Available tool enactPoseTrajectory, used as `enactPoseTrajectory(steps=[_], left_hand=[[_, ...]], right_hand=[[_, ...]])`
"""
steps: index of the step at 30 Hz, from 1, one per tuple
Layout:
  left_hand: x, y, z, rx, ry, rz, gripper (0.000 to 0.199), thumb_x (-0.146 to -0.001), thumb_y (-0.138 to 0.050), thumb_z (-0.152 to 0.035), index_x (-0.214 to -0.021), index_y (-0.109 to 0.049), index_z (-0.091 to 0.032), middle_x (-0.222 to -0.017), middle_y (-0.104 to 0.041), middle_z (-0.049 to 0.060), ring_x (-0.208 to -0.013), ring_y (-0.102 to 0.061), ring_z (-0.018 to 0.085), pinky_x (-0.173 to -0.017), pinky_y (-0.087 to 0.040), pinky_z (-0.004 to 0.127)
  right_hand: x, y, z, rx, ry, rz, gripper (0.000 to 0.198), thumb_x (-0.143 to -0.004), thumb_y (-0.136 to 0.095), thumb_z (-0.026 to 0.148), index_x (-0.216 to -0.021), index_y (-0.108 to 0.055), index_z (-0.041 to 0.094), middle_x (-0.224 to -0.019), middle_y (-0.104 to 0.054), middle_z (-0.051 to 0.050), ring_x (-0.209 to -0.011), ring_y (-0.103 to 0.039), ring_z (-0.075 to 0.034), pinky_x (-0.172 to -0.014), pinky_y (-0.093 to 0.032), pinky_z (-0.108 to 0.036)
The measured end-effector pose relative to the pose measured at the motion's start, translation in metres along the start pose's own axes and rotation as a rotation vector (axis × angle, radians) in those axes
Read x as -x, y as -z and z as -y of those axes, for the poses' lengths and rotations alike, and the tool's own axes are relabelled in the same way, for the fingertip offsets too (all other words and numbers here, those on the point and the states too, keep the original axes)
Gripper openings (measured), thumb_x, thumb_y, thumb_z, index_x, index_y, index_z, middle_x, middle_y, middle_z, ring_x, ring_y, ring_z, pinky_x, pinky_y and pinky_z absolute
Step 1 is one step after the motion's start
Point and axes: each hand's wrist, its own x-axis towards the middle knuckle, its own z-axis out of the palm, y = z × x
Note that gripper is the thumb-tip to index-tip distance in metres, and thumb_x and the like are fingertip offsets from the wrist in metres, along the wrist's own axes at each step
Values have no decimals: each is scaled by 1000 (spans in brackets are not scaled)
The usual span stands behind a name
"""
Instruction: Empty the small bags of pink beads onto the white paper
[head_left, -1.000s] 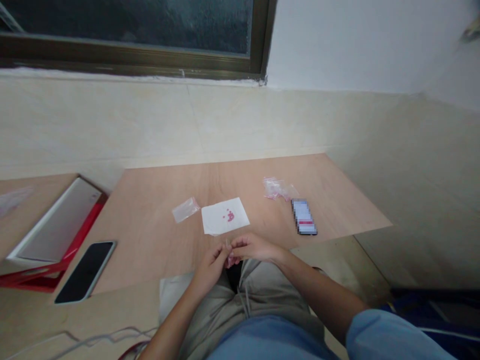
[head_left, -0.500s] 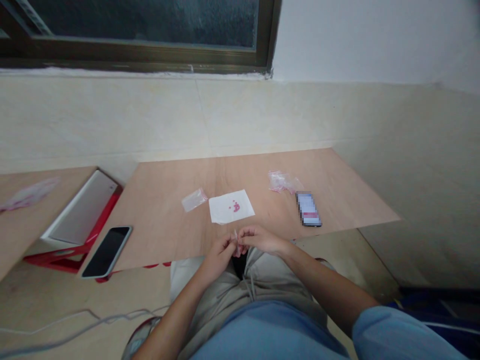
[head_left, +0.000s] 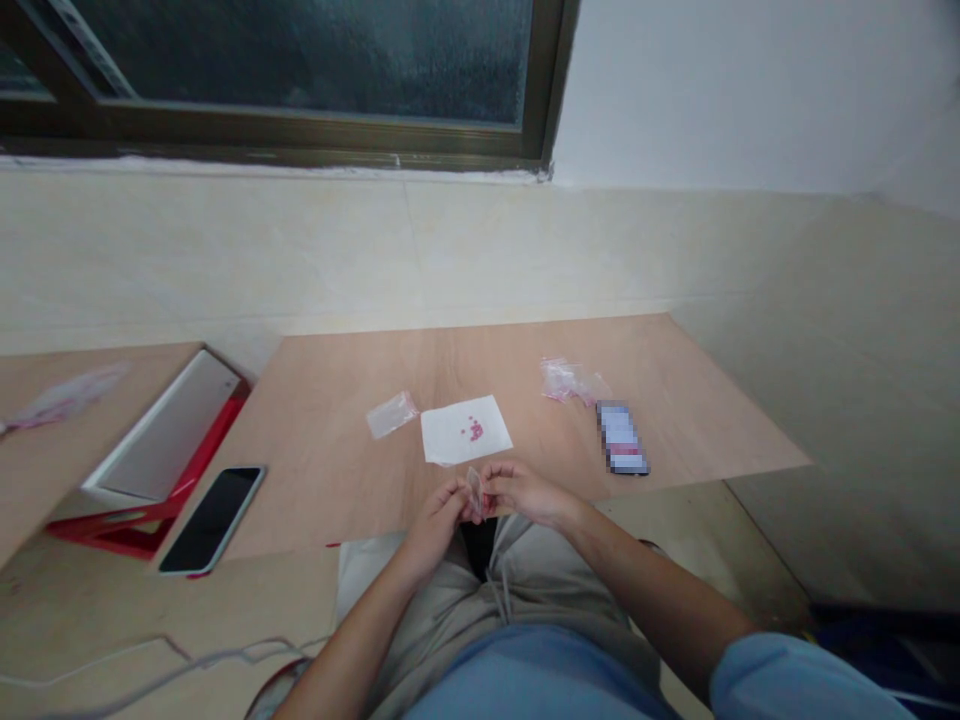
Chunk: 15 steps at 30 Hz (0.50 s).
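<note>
A small clear plastic bag point(head_left: 474, 484) is pinched between my two hands at the table's front edge. My left hand point(head_left: 441, 515) has its fingers closed on the bag's left side. On the other side, my right hand point(head_left: 523, 490) grips it with thumb and fingers. What the bag contains, if anything, is too small to tell. Just beyond my hands lies a sheet of white paper point(head_left: 444, 440), with several small pink-red pieces point(head_left: 474, 430) on its right half. Left of the paper rests another clear bag point(head_left: 392, 414), flat on the wood.
Clear bags point(head_left: 566, 378) lie in a pile at the right of the wooden table point(head_left: 330, 400), near a lit phone point(head_left: 622, 438). A dark-screened phone point(head_left: 214, 520) lies at the left front corner. Cables point(head_left: 187, 660) run along the floor at left.
The bag between my hands shows more plainly, its clear side now facing up more. Both hands keep hold of it. The whole view has shifted slightly downward as the head tilts.
</note>
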Motion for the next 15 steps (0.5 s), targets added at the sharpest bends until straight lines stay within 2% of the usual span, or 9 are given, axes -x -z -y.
enactPoseTrajectory(steps=[4, 8, 11, 13, 15], left_hand=[[-2, 5, 1, -83, -16, -61, 24, -85, -52, -38, -69, -51, -19, -65, -55, -2, -63, -53, 15, -65, -44, 27], [1, 15, -2, -304, -65, -191, 20, -81, -50, -29, -64, -50, -19, -63, -56, -1, -63, -54, 16, -63, -41, 27], [5, 18, -7, -452, -119, -238, 19, -82, -50, -25, -64, -50, -19, -62, -55, -1, -63, -53, 16, -62, -39, 27], [8, 16, -12, -504, -195, -246, 17, -86, -51, -25, -70, -55, -19, -68, -59, 0, -69, -57, 18, -67, -43, 28], [10, 12, -16, -522, -302, -220, 12, -87, -58, -28, -93, -64, -19, -93, -67, 5, -90, -62, 22, -83, -47, 33]], right_hand=[[0, 0, 3, 66, 83, -43, 17, -76, -71, 30, -76, -61, 16, -70, -66, 0, -64, -62, -13, -67, -49, -26], [2, 1, 9, 224, 108, -148, 13, -75, -65, 27, -69, -60, 17, -62, -62, 1, -58, -57, -12, -60, -44, -25], [4, 3, 12, 289, 124, -184, 10, -75, -63, 25, -69, -60, 17, -60, -61, 2, -56, -55, -12, -58, -42, -24], [4, 3, 12, 298, 125, -176, 7, -74, -61, 23, -69, -59, 18, -61, -61, 2, -56, -56, -12, -58, -43, -24], [4, 3, 12, 284, 119, -161, 7, -73, -59, 22, -68, -59, 18, -60, -62, 2, -56, -56, -12, -58, -44, -25]])
